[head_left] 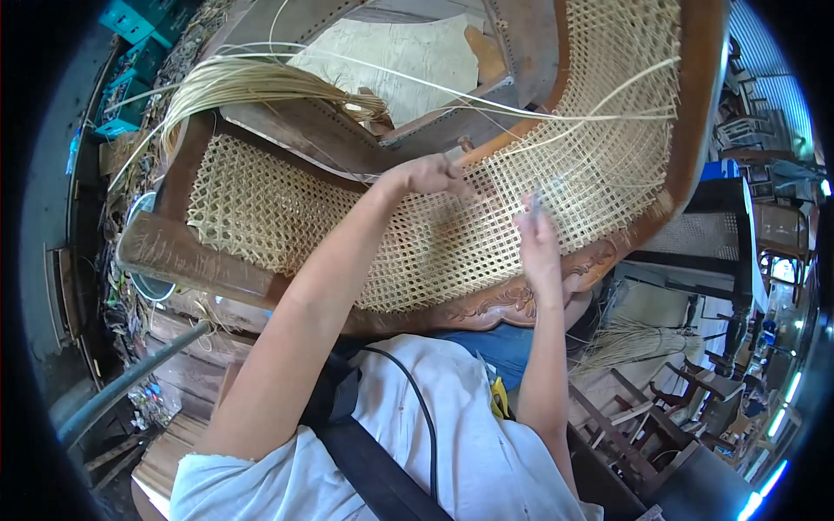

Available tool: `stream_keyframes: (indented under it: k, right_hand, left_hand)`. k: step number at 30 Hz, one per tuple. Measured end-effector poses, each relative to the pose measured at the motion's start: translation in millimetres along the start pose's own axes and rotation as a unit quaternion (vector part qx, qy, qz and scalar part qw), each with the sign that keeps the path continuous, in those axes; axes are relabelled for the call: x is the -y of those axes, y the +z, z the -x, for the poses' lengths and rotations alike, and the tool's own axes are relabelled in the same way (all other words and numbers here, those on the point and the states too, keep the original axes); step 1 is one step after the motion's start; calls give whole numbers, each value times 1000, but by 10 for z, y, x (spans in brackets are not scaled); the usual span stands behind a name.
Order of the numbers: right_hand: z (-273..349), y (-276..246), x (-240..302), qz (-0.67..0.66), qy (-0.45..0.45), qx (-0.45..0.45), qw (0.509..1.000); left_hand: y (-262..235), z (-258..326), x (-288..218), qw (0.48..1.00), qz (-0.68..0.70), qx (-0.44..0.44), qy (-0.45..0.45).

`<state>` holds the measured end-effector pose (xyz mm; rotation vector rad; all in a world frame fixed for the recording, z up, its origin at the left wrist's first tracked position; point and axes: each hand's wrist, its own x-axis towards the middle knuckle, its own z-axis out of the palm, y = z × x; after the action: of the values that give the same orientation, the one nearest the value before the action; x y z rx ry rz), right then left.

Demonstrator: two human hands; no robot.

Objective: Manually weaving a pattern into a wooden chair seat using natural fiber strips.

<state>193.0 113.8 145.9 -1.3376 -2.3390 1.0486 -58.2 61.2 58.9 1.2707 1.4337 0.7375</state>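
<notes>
Across the person's lap, in the head view, a wooden chair frame (217,260) is being propped at a slant, so that its woven cane panel (434,234) is being presented face-up within easy reach of both arms. The left hand (430,174) is being pressed onto the upper part of the panel, close to the curved wooden rail (512,130); its fingers are being curled tight, apparently pinched on a cane strand (599,104), though the exact grip cannot be made out. That strand is being led away to the right across the weave, probably being kept taut so it lies flat in the lattice. The right hand (539,239) is being held lower and to the right, well apart from the left, raised just off the panel with fingers pointing up; something thin and pale is being gripped there, but blur is hiding whether it is a strand end or a small tool. A bundle of loose cane (261,87) is being kept draped over the far top of the frame, seemingly so fresh lengths are being kept at hand. Other chairs (747,130) are being stored at the right edge.
</notes>
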Motion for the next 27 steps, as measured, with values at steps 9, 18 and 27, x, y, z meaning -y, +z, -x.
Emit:
stream_keyframes:
  k: [9, 18, 27]
  right_hand:
    - [-35, 917, 36, 319, -2, 237, 918]
    - [-300, 1151, 183, 365, 29, 294, 883]
    - [-282, 1066, 79, 276, 110, 290, 910]
  left_hand:
    - [166, 124, 659, 986, -103, -41, -121]
    - [138, 30, 676, 969, -139, -51, -197]
    - [112, 12, 605, 971, -192, -46, -133]
